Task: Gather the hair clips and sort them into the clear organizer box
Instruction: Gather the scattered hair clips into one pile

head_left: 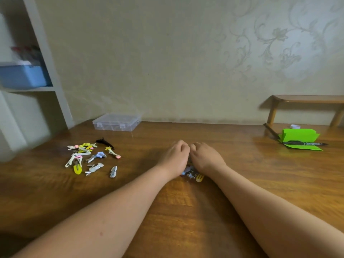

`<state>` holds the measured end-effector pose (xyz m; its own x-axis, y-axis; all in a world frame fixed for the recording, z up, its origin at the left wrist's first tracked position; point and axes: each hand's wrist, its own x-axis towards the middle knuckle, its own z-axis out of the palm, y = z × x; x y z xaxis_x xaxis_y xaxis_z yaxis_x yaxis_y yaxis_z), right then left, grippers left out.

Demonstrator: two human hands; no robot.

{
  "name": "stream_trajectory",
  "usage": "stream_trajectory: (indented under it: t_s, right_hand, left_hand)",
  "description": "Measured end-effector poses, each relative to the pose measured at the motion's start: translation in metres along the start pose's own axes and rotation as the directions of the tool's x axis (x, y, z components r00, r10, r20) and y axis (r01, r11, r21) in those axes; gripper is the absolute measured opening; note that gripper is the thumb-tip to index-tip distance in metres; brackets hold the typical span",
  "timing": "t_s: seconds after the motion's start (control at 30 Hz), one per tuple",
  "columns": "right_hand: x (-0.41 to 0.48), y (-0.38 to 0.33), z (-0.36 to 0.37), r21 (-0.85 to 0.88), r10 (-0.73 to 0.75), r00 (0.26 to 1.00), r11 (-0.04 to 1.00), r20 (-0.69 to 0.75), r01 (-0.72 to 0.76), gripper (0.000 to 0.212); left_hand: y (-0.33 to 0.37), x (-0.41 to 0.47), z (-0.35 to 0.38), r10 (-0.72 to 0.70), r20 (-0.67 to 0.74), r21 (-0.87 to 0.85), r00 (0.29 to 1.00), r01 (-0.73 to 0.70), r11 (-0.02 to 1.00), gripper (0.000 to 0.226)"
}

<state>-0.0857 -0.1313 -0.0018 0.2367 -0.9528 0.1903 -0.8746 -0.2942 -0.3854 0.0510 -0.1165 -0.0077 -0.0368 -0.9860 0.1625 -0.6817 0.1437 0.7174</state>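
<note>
Fingers (183, 146) of the left hand (175, 157) and fingers (194, 147) of the right hand (205, 159) are curled down, knuckles touching, at mid-frame. Both hands are cupped over a small heap (191, 174) of clips. Whether they grip any cannot be told, since the palms hide it. Two pieces poke out below the wrists: one yellow clip (200, 177) and one silver star (190, 175).

A second group, the scatter (89, 157), lies at centre left. It has roughly fifteen clips, overlapping too much for a sure count: flat metal snaps, pastel plastic shapes, one black claw (103, 141).

One box (117, 122), clear hard plastic, rectangular with two front latches, sits lid down above the scatter, against the wall.

The table (186, 211) is glossy brown wood with streaky grain. At right lie one folded green paper (299, 138) with one black marker (305, 144) across it, below one low wooden stand (307, 99). One blue bin (22, 75) sits on a white shelf at upper left.
</note>
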Motion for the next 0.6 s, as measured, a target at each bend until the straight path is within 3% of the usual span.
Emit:
stream_trajectory:
  t_s: [0.17,0.23,0.37,0.47,0.53,0.6]
  right_hand:
    - [0.009,-0.026,0.005,0.102,0.075,0.997,0.992,-0.018,-0.073,0.040]
    - [0.013,-0.036,0.001,0.136,0.093,0.991,0.988,-0.098,-0.079,0.039]
    - [0.016,-0.081,0.005,0.039,-0.056,0.983,0.997,-0.174,0.063,0.039]
    - [0.007,-0.145,0.036,-0.085,-0.273,0.954,0.961,-0.128,0.263,0.055]
    - [-0.001,-0.184,0.066,-0.107,-0.343,0.939,0.935,-0.039,0.337,0.080]
    - [-0.002,-0.209,0.093,-0.118,-0.359,0.932,0.924,0.049,0.363,0.099]
  left_hand:
    - [-0.007,-0.013,-0.024,-0.040,-0.012,0.009,0.999,0.040,0.999,0.051]
    - [-0.020,-0.022,-0.050,-0.039,-0.047,0.038,0.998,0.041,0.998,0.054]
    - [-0.061,-0.052,-0.113,-0.052,-0.225,0.028,0.973,0.060,0.998,0.048]
    - [-0.109,-0.069,-0.162,-0.027,-0.432,0.097,0.902,0.076,0.992,0.043]
    - [-0.148,-0.072,-0.192,-0.043,-0.542,0.112,0.840,0.122,0.986,0.043]
    - [-0.182,-0.071,-0.216,-0.115,-0.562,0.118,0.819,0.216,0.969,0.047]
